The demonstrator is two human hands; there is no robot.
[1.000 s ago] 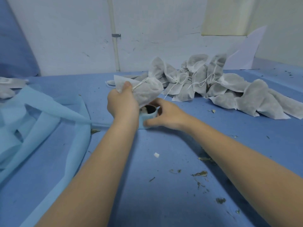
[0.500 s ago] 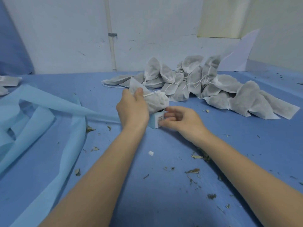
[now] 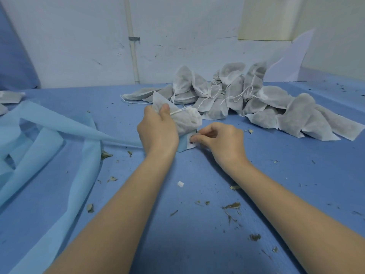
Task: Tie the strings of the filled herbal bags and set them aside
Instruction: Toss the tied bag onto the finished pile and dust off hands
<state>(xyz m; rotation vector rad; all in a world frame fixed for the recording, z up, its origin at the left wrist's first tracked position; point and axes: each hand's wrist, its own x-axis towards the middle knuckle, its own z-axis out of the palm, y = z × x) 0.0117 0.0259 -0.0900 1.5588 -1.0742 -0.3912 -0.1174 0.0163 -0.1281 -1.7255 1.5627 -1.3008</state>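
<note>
While crumpled across the far left of the blue table cover [image 3: 197, 234], lies in loose folds: pale blue nonwoven fabric strips [image 3: 39, 139], one narrow band running right toward the centre. Scattered over the cover: dried herb fragments [image 3: 232, 205] and a small white scrap [image 3: 180, 184]. At the centre, left hand [image 3: 158, 131], fingers and thumb curled round the filled herbal bag [image 3: 183, 121], grasping it near its flat bottom edge. Lies tilted, long axis running from upper left to lower right; flat corner points up and left above the thumb, gathered neck points right. Trails from under the thumb toward the neck: white drawstring [image 3: 177, 112]. Rests on top of a small light blue container [image 3: 184, 144] with a white label, standing on the cover between the two hands. Just right, right hand [image 3: 219, 141], fingers curled, fingertips [image 3: 194, 137] touching the label side of the container; cannot tell whether pinching it or only pressing. Farther back and right, against the white wall [image 3: 79, 46]: heap of filled herbal bags [image 3: 256, 103], several with drawstrings knotted, spreading along the cover to the right.
</note>
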